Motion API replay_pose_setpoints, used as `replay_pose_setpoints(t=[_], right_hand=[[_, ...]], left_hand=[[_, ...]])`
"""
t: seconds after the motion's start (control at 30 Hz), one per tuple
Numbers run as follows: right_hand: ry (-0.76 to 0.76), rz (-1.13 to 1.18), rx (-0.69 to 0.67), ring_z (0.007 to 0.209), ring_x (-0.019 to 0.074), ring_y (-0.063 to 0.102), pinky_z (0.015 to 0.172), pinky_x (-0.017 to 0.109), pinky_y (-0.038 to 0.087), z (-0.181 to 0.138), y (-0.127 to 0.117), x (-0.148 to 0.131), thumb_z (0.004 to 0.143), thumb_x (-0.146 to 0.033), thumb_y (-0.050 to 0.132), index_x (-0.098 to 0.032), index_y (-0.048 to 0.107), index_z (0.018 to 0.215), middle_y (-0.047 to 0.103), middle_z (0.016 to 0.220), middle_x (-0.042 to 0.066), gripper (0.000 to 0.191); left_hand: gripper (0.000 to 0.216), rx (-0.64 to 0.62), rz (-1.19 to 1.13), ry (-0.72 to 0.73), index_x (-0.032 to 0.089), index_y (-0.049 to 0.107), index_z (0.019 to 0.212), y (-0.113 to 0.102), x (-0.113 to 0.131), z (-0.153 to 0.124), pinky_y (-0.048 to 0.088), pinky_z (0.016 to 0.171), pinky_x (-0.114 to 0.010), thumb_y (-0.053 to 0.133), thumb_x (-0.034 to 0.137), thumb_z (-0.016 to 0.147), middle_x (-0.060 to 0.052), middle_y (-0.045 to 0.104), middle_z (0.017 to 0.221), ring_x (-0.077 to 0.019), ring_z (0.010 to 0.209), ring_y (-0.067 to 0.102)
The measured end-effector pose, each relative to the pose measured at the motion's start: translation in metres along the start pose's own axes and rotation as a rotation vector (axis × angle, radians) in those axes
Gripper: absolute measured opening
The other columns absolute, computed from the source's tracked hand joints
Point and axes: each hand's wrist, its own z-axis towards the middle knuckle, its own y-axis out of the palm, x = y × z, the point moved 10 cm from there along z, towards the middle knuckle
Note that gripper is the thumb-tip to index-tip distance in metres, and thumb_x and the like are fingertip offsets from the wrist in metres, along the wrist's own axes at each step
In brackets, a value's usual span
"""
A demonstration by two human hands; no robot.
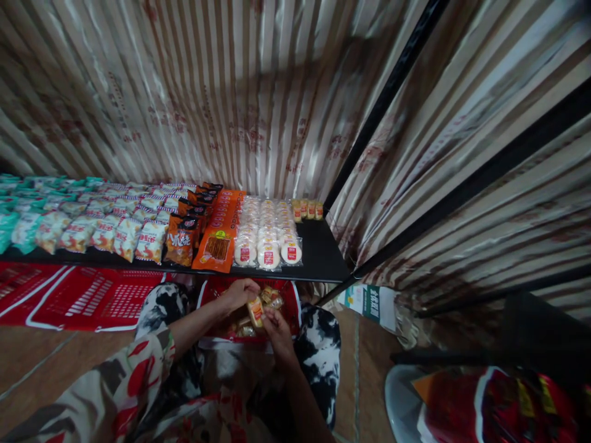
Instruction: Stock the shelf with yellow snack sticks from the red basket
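Between both hands I hold a small yellow snack packet (255, 310) with a red and white label. My left hand (241, 294) pinches its top end, and my right hand (277, 329) grips its lower end. Below them a red basket (294, 303) sits between my knees, with several more shiny golden packets (272, 298) inside. Just above, on the black shelf (323, 249), stand rows of round white wrapped crackers (268, 253). A short row of similar yellow packets (308, 210) stands at the back right of that shelf.
Left along the shelf are orange flat packs (217, 246), dark orange bags (181, 240), white snack bags (151, 240) and teal bags (28, 229). Red baskets (101, 298) lie below. Black poles (392, 80) slant at right, near a grey tub (399, 400) with red packages.
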Motion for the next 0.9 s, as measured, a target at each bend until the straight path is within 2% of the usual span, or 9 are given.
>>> replay_pose_setpoints(t=[0.17, 0.33, 0.43, 0.57, 0.7, 0.9], right_hand=[[-0.02, 0.041, -0.128, 0.083, 0.0214, 0.067, 0.076, 0.035, 0.053, 0.002, 0.022, -0.021, 0.065, -0.051, 0.074, -0.02, 0.066, 0.101, 0.071, 0.094, 0.007, 0.049], [-0.057, 0.083, -0.135, 0.083, 0.0222, 0.068, 0.076, 0.036, 0.054, 0.005, 0.035, -0.046, 0.065, -0.05, 0.075, -0.02, 0.067, 0.097, 0.072, 0.091, 0.006, 0.045], [-0.088, 0.087, -0.157, 0.081, 0.0224, 0.068, 0.078, 0.037, 0.054, 0.013, 0.039, -0.057, 0.064, -0.051, 0.075, -0.021, 0.067, 0.097, 0.072, 0.088, 0.006, 0.045], [-0.097, 0.05, -0.265, 0.083, 0.0226, 0.068, 0.081, 0.039, 0.053, 0.023, 0.043, -0.066, 0.067, -0.051, 0.073, -0.022, 0.065, 0.103, 0.073, 0.09, 0.006, 0.047], [-0.104, 0.038, -0.261, 0.081, 0.0224, 0.069, 0.08, 0.038, 0.053, 0.031, 0.036, -0.075, 0.068, -0.051, 0.072, -0.022, 0.065, 0.106, 0.072, 0.093, 0.007, 0.048], [-0.155, 0.032, -0.187, 0.084, 0.0219, 0.068, 0.081, 0.036, 0.053, 0.037, 0.016, -0.096, 0.069, -0.049, 0.072, -0.022, 0.067, 0.104, 0.072, 0.094, 0.006, 0.044]], left_hand=[[0.022, -0.01, -0.075, 0.067, 0.014, 0.064, 0.082, 0.006, 0.024, 0.007, 0.046, 0.074, -0.026, 0.063, 0.008, 0.06, -0.003, 0.067, 0.08, -0.0146, 0.075, 0.06], [0.021, -0.001, -0.046, 0.141, 0.014, 0.064, 0.083, 0.008, 0.046, 0.008, 0.044, 0.072, -0.025, 0.061, 0.013, 0.063, -0.002, 0.066, 0.08, -0.0147, 0.074, 0.058], [0.02, 0.033, -0.016, 0.164, 0.015, 0.065, 0.082, 0.003, 0.05, 0.01, 0.043, 0.068, -0.024, 0.063, 0.019, 0.063, 0.0, 0.064, 0.074, -0.0142, 0.069, 0.056], [0.024, 0.064, -0.094, 0.179, 0.016, 0.064, 0.083, -0.001, 0.053, 0.014, 0.041, 0.061, -0.023, 0.065, 0.028, 0.062, 0.001, 0.062, 0.071, -0.0134, 0.064, 0.055], [0.036, 0.07, -0.172, 0.105, 0.017, 0.062, 0.087, 0.005, 0.048, 0.015, 0.045, 0.062, -0.025, 0.071, 0.036, 0.057, 0.0, 0.063, 0.07, -0.0159, 0.068, 0.059], [0.049, 0.163, -0.269, 0.11, 0.017, 0.059, 0.087, 0.014, 0.045, 0.014, 0.049, 0.068, -0.028, 0.075, 0.045, 0.05, -0.004, 0.065, 0.081, -0.0178, 0.072, 0.061]])
